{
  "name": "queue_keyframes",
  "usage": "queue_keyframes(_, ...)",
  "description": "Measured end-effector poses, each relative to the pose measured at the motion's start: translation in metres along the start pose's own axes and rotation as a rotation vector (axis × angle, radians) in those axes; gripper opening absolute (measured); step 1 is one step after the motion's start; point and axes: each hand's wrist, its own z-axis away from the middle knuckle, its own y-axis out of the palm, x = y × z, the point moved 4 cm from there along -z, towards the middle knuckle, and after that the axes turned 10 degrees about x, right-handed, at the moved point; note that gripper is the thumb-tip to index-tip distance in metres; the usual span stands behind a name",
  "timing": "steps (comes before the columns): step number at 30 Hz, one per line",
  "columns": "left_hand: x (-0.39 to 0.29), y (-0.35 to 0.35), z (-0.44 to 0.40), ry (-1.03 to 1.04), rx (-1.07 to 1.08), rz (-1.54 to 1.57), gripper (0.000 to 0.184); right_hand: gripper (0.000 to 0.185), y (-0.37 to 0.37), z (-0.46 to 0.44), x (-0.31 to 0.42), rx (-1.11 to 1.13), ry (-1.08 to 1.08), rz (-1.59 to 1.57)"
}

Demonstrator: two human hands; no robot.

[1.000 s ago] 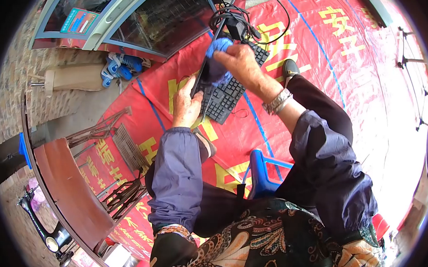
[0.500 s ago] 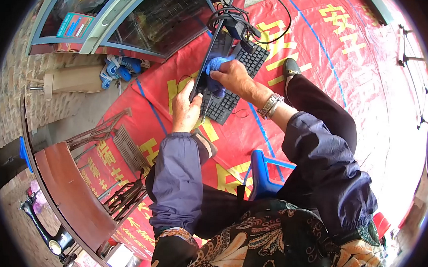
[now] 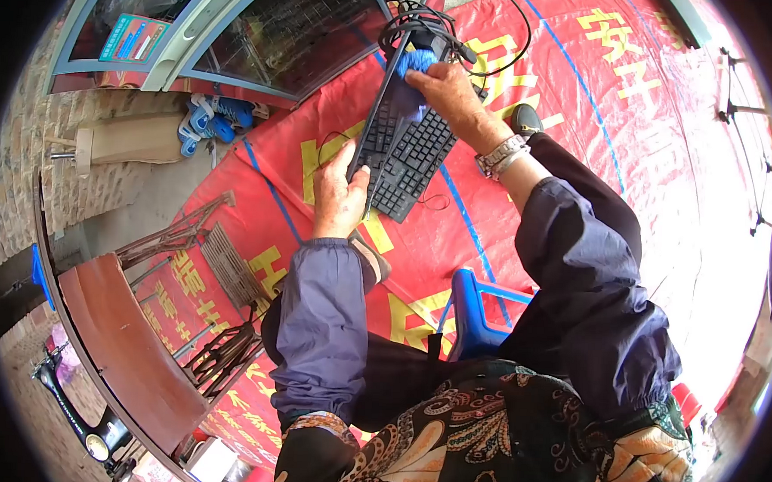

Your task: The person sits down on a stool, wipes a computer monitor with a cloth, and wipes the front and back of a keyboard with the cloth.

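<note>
My left hand (image 3: 340,190) grips the near end of a thin dark panel-like object (image 3: 379,129), held tilted on its edge, thumb on one face and fingers behind. A blue cloth (image 3: 413,78) is bunched in my right hand (image 3: 451,96), against the upper part of that object. Beside and partly behind it is a black keyboard (image 3: 415,160), lower down over the red sheet. Coiled black cables (image 3: 421,23) lie at the object's far end. What the cloth touches beneath my fingers is hidden.
A blue plastic stool (image 3: 476,318) stands between my legs on the red sheet (image 3: 579,155) with yellow characters. Glass-doored cabinet (image 3: 283,38) at the upper left, blue-and-white shoes (image 3: 208,123) below it. Brown table (image 3: 127,350) and folded metal frame (image 3: 226,346) at the lower left.
My right hand with the blue cloth went down along the dark object, then back up towards the cables. The object's face and the keyboard show more now. My left hand kept its hold.
</note>
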Motion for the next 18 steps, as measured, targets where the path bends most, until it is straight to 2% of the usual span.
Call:
queue_keyframes(3, 0.002, 0.003, -0.001, 0.086, -0.039, -0.071, 0.044, 0.037, 0.021, -0.007, -0.039, 0.051, 0.120, -0.039)
queue_keyframes(6, 0.000, 0.000, 0.000, 0.001, -0.005, -0.041, 0.043, 0.037, 0.025, -0.006, -0.037, 0.030, 0.087, 0.045)
queue_keyframes(8, 0.004, 0.001, 0.000, 0.016, -0.023, -0.027, 0.041, 0.038, 0.019, 0.006, -0.011, -0.006, 0.014, 0.155)
queue_keyframes(14, 0.002, -0.002, -0.002, 0.023, -0.025, -0.103, 0.032, 0.040, 0.006, 0.040, 0.037, -0.013, -0.176, 0.137)
queue_keyframes(15, 0.000, -0.003, -0.002, 0.000, -0.013, -0.143, 0.033, 0.042, 0.005, 0.044, 0.041, 0.006, -0.227, 0.097)
queue_keyframes(16, -0.002, -0.003, -0.001, -0.010, -0.007, -0.125, 0.046, 0.041, 0.004, 0.044, 0.042, 0.004, -0.230, 0.129)
queue_keyframes(18, 0.002, -0.002, -0.001, -0.032, -0.041, -0.090, 0.052, 0.041, 0.005, 0.045, 0.040, 0.013, -0.218, 0.119)
